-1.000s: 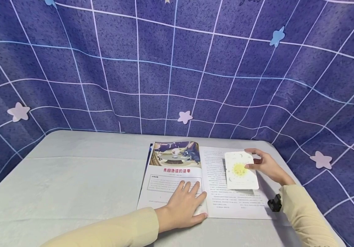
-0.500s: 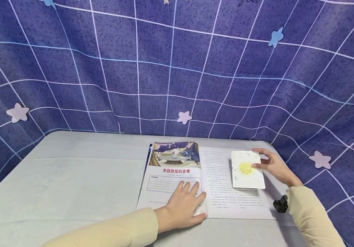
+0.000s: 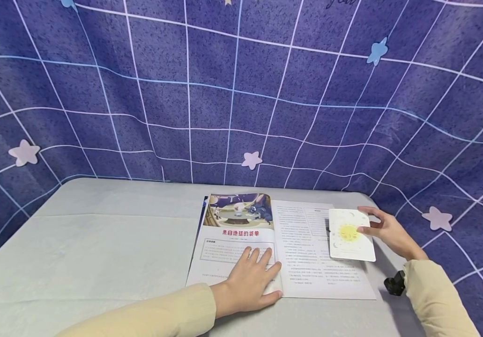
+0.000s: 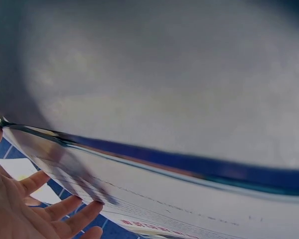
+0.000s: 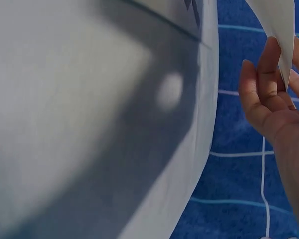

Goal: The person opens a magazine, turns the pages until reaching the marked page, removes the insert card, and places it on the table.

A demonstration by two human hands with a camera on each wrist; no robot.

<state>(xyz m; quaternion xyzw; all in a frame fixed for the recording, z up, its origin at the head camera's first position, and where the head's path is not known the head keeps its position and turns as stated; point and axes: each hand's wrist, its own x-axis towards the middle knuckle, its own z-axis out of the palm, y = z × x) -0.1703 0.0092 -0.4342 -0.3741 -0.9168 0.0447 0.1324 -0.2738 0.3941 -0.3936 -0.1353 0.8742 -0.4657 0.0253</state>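
An open magazine (image 3: pixel 300 271) lies on the table, its left page topped by a coloured picture and a red title. My left hand (image 3: pixel 251 283) rests palm down on the lower left page near the spine, fingers spread. In the left wrist view, the magazine's edge (image 4: pixel 179 169) runs beside the hand's fingers. My right hand (image 3: pixel 389 234) pinches the right edge of a white card with a yellow sun (image 3: pixel 351 248). The card is raised over the right page's outer edge. Its plain back (image 5: pixel 279 20) shows between thumb and fingers in the right wrist view.
A pale grey cloth covers the table (image 3: pixel 98 252). Behind it hangs a blue-purple curtain (image 3: pixel 207 117) with grid lines and stars. A black device (image 3: pixel 395 283) is at the right wrist, near the table's right edge.
My right hand has carried the white card to the right across the right page, uncovering more of the print. My left hand and the magazine have stayed in place.
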